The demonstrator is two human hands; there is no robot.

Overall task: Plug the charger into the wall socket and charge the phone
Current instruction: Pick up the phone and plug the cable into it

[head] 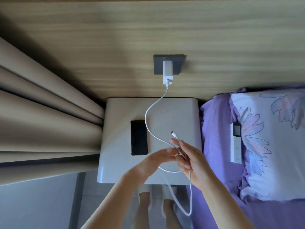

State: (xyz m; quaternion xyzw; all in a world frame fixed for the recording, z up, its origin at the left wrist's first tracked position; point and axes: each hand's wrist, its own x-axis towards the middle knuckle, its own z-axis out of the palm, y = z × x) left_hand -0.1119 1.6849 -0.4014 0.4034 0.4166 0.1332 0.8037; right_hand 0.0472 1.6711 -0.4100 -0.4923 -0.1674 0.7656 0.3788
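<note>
A white charger point(167, 72) sits plugged into the dark wall socket point(157, 64) on the wooden panel. Its white cable point(149, 111) curves down over the white bedside table point(178, 113). My right hand point(191, 162) grips the cable near its free end, and the connector point(173, 132) sticks up above my fingers. My left hand point(158, 158) touches the cable just left of the right hand, fingers partly curled; its grip is blurred. A loop of cable hangs below the table edge. The black phone point(139, 137) lies flat on the table, left of both hands, unconnected.
Beige curtains point(49, 113) hang to the left of the table. A bed with purple sheets point(217, 129) and a floral pillow point(272, 142) lies to the right, with a white remote point(235, 144) on it. My feet point(155, 202) stand below the table.
</note>
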